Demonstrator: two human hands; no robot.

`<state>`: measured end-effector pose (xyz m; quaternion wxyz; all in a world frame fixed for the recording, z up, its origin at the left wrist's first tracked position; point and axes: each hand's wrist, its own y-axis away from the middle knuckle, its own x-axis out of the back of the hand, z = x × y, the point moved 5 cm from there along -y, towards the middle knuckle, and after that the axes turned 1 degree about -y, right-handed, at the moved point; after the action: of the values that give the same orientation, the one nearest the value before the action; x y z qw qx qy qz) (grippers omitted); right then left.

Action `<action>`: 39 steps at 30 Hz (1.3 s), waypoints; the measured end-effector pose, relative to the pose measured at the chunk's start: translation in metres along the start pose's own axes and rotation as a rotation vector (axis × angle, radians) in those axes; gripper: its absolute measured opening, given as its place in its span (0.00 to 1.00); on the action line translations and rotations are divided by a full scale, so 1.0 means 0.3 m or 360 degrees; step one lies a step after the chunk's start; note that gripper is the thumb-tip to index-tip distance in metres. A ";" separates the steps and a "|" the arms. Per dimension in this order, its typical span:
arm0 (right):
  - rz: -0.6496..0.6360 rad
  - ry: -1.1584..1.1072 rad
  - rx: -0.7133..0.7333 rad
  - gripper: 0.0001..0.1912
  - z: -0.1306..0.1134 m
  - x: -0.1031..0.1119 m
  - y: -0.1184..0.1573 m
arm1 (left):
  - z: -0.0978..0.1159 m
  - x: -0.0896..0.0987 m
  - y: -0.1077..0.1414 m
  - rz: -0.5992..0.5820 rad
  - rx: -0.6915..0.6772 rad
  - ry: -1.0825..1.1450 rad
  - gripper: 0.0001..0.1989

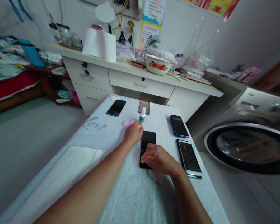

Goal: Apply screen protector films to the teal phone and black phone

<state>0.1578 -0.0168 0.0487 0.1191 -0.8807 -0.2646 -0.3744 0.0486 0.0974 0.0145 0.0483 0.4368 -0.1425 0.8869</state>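
A black smartphone point(148, 138) lies screen up on the cloth-covered table point(128, 186), between my hands. My left hand point(133, 133) is closed at its upper left corner, with the fingers curled and partly hidden. Over the lower half of the screen, my right hand point(160, 157) is bunched and pressed down. A small orange piece point(150, 157), seemingly cloth, shows between its fingers. Just beyond my left hand stands a small white spray bottle point(142, 115) with a blue label.
Another dark phone point(116, 107) lies at the far left, and a phone case point(144, 107) at the far edge. Along the right edge are a dark phone point(179, 126) and a white phone point(190, 157), each atop something. A washing machine point(249, 102) stands at right, a drawered desk point(140, 84) behind.
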 end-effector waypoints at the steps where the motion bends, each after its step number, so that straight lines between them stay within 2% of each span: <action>1: -0.0020 -0.0029 -0.0003 0.14 0.001 -0.001 0.002 | 0.000 0.001 0.000 0.0001 0.0003 0.0003 0.12; 4: 0.0062 -0.0055 -0.0056 0.11 0.012 0.003 0.003 | -0.002 -0.001 0.001 0.0008 0.0001 0.0009 0.12; 12: 0.0598 0.0306 -0.0302 0.08 0.075 0.022 -0.028 | -0.004 -0.002 0.002 -0.0004 0.0007 -0.0015 0.12; 16: 0.0707 0.0442 -0.0431 0.09 0.089 0.022 -0.050 | -0.005 -0.003 0.000 0.0003 0.0011 -0.0011 0.12; 19: 0.0655 0.0512 -0.0460 0.09 0.077 0.016 -0.064 | -0.008 -0.008 -0.001 0.0000 0.0020 -0.0019 0.11; 22: 0.0518 0.0515 -0.0415 0.09 0.057 0.007 -0.068 | -0.006 -0.009 0.000 -0.0002 0.0018 -0.0011 0.11; 34: 0.0076 0.0157 -0.0051 0.10 -0.013 -0.009 -0.008 | -0.003 -0.004 0.001 0.0018 -0.0007 0.0001 0.12; 39: -0.0072 0.0056 -0.0018 0.07 -0.028 -0.022 0.004 | -0.003 -0.004 0.001 0.0002 0.0004 0.0014 0.11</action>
<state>0.1496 -0.0236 0.0497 0.1103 -0.8683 -0.2803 -0.3940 0.0486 0.0975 0.0131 0.0479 0.4329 -0.1415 0.8890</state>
